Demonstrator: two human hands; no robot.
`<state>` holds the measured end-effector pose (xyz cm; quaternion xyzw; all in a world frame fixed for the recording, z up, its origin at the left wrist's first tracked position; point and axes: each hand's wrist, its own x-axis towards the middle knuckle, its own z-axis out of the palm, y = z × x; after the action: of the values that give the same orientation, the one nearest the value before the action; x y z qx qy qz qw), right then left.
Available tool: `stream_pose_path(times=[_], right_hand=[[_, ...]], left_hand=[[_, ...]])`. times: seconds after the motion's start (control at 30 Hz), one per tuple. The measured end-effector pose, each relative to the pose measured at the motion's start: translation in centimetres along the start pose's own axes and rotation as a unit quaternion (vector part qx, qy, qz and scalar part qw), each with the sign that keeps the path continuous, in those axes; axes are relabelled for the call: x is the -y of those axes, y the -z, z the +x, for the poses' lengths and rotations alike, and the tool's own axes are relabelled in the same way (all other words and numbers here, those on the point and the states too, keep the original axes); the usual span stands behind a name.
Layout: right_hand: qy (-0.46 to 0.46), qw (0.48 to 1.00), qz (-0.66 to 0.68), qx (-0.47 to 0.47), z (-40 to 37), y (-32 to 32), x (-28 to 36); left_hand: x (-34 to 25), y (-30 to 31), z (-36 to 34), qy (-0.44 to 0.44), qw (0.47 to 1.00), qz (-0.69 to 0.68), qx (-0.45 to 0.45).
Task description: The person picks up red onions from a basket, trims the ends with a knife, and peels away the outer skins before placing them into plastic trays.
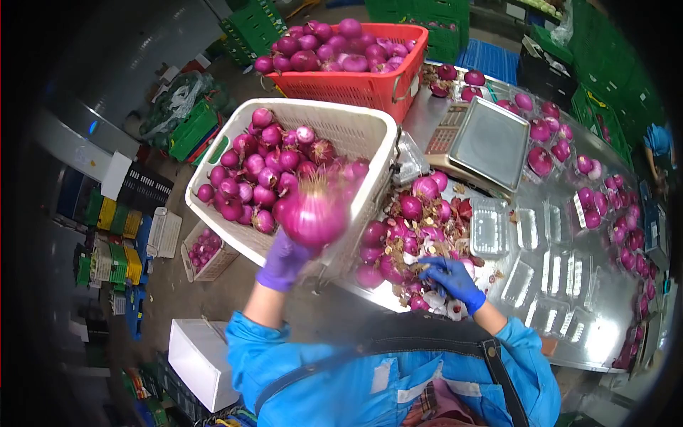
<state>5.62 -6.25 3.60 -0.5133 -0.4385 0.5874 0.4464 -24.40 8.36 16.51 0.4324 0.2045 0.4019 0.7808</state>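
My left hand (284, 262), in a purple glove, is closed around a large red onion (313, 213). The onion is blurred by motion, with its dry root end up, over the near rim of the white basket (245, 245). Many red onions (260, 160) fill part of that basket. My right hand (455, 282), in a blue glove, reaches over a pile of red onions and loose dry skins (416, 238) on the metal table. Its fingers are apart and touch or hover just above the skins; I see no onion in it.
A red basket (348, 89) heaped with onions stands behind the white one. On the metal table (491, 267) are a weighing scale (491, 139), clear plastic trays (551, 274) and rows of packed onions (594, 206). Green crates (601, 78) are stacked behind; another person's sleeve (658, 140) shows far right.
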Motion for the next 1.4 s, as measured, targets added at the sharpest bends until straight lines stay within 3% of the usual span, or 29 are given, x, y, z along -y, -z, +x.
stream_pose_path(times=[0.03, 0.07, 0.1, 0.17, 0.2, 0.27, 0.3, 0.37, 0.43, 0.5, 0.6, 0.9, 0.97, 1.0, 1.13, 1.17, 1.2, 1.23, 1.27, 1.3, 1.4], right_hand=[[0.106, 0.987, -0.122, -0.011, 0.3, -0.4, 0.8], [0.133, 0.979, -0.153, -0.025, 0.4, -0.8, 2.3], [0.156, 0.969, -0.185, -0.039, 0.2, -1.1, 3.6], [0.193, 0.944, -0.263, -0.046, -0.3, -0.9, 4.8], [0.266, 0.926, -0.263, -0.044, -0.2, -0.9, 4.4], [0.226, 0.915, -0.334, -0.027, 0.0, -0.8, 4.1], [0.197, 0.895, -0.399, -0.004, -0.1, -0.8, 3.8], [0.177, 0.886, -0.428, 0.007, 0.2, -1.0, 2.7], [0.13, 0.879, -0.458, 0.016, 0.3, -1.7, 2.7], [0.137, 0.878, -0.458, 0.011, 0.8, -1.9, 1.1], [0.088, 0.86, -0.502, 0.021, 1.6, -2.1, 0.2], [0.089, 0.838, -0.536, 0.053, 2.3, -1.8, -0.9], [0.027, 0.798, -0.594, 0.096, 3.7, 0.8, -3.7], [-0.04, 0.838, -0.543, -0.025, 3.6, 1.6, -3.3], [0.0, 0.88, -0.473, 0.045, 2.3, 2.5, -3.1], [-0.099, 0.949, -0.293, 0.067, 2.2, 1.5, -1.2], [-0.191, 0.973, -0.101, 0.086, 2.4, 0.8, 0.3], [-0.209, 0.971, 0.001, 0.119, 2.5, 0.4, 0.4], [-0.171, 0.971, 0.029, 0.164, 2.5, 0.2, 0.0], [-0.131, 0.968, 0.058, 0.208, 2.5, 0.0, -0.4], [-0.082, 0.977, 0.15, 0.126, 2.0, -1.2, -1.0]], left_hand=[[2.4, -1.8, -1.1, 0.044, 0.988, -0.081, -0.125], [5.7, -1.1, -2.7, 0.049, 0.98, -0.171, -0.084], [7.6, -2.8, -3.1, 0.065, 0.972, -0.181, -0.134], [10.8, -4.8, -3.3, 0.102, 0.967, -0.189, -0.138], [12.0, -4.9, -3.4, 0.113, 0.964, -0.196, -0.139], [14.2, -4.4, -2.9, 0.111, 0.982, -0.012, -0.151], [14.8, -4.4, -3.0, 0.117, 0.981, -0.016, -0.151], [15.6, -4.4, -3.0, 0.047, 0.973, 0.161, -0.158], [15.2, -5.1, -3.2, 0.046, 0.963, 0.21, -0.165], [15.4, -5.0, -3.4, -0.013, 0.946, 0.298, -0.129], [16.4, -3.8, -3.7, -0.046, 0.928, 0.356, -0.099], [16.7, -2.6, -5.1, -0.041, 0.922, 0.378, -0.07], [16.6, -2.4, -6.2, -0.055, 0.934, 0.347, -0.062], [16.3, -2.2, -6.4, -0.07, 0.944, 0.318, -0.051], [15.4, -2.8, -6.2, -0.018, 0.943, 0.304, -0.132], [15.3, -2.7, -5.9, -0.02, 0.943, 0.306, -0.128], [15.0, -2.8, -5.4, -0.06, 0.936, 0.343, -0.054], [14.7, -2.9, -4.9, -0.098, 0.922, 0.375, 0.019], [14.2, -2.7, -4.4, -0.135, 0.878, 0.445, 0.113], [14.2, -3.1, -4.3, -0.134, 0.879, 0.443, 0.117], [14.3, -5.3, -3.7, -0.103, 0.943, 0.315, -0.044]])
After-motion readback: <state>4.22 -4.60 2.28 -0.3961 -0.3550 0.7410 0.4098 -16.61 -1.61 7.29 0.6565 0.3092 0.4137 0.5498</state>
